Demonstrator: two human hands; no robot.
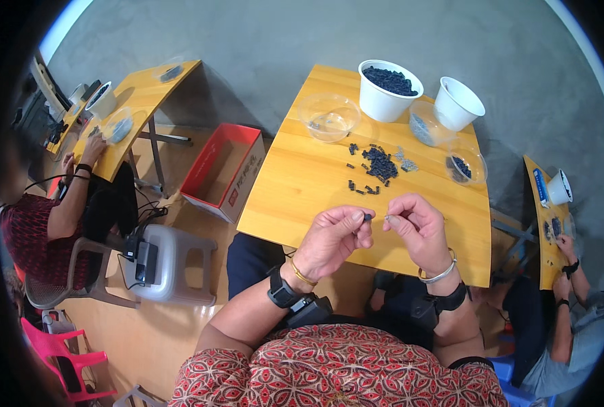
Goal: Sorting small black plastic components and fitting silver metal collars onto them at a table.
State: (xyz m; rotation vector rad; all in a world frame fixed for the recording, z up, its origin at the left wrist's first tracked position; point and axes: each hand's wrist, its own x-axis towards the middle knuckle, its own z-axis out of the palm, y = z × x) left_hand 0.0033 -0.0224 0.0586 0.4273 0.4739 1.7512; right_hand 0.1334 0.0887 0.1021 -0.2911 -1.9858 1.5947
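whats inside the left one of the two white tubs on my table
The left tub holds a mass of small dark pieces, filled nearly to the rim. Only the top layer shows; anything beneath it, and the tub's bottom, is covered.

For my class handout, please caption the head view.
Left hand pinches a black part, right hand a tiny piece, near a pile of black parts on a wooden table.
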